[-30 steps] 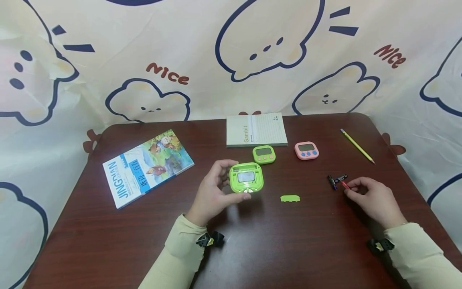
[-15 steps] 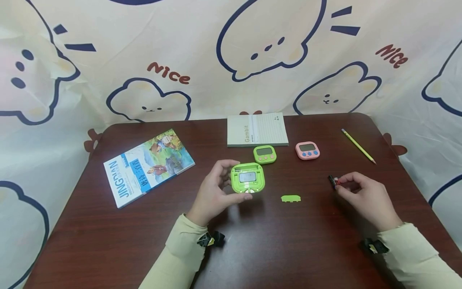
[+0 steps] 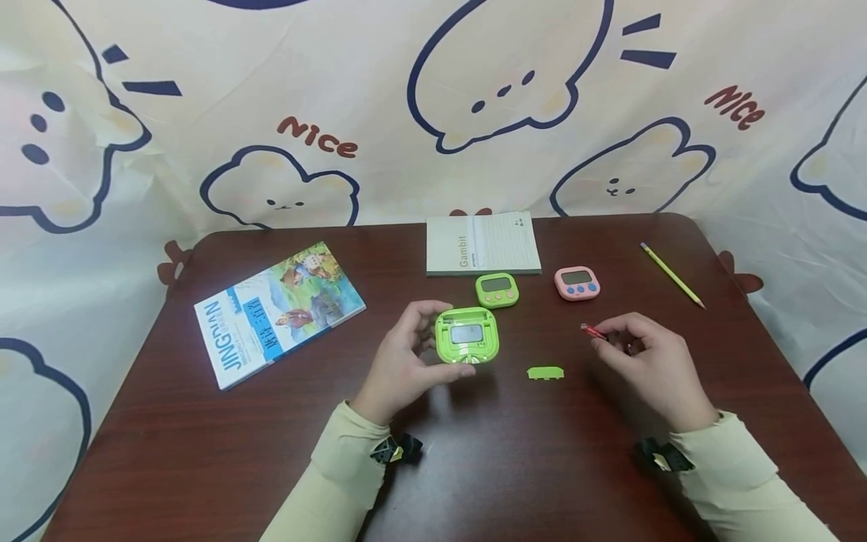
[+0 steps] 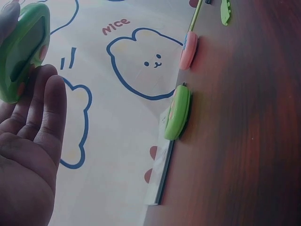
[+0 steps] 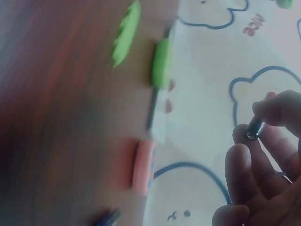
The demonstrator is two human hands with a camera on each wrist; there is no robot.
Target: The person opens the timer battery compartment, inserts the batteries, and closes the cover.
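Observation:
My left hand (image 3: 404, 363) grips a green digital timer (image 3: 466, 336) above the table, its back toward the head camera with the battery slot uncovered. In the left wrist view that timer (image 4: 24, 49) shows its screen side, with pink buttons. My right hand (image 3: 650, 365) pinches a small red battery (image 3: 594, 332) by its sides, metal end pointing left. The right wrist view shows the battery (image 5: 255, 128) dark between thumb and fingers. Between the hands lies a green battery cover (image 3: 545, 373). A dark small piece (image 5: 108, 217) lies on the table, mostly hidden behind my right hand in the head view.
Behind the held timer lie a second green timer (image 3: 497, 290) and a pink timer (image 3: 577, 284). A notepad (image 3: 501, 245) is at the table's back edge, a picture-covered book (image 3: 279, 315) at the left, and a pencil (image 3: 670, 275) at the back right.
My right hand has picked up the red battery from beside the dark pieces and carried it left, toward the timer. My left hand has stayed nearly still with the timer.

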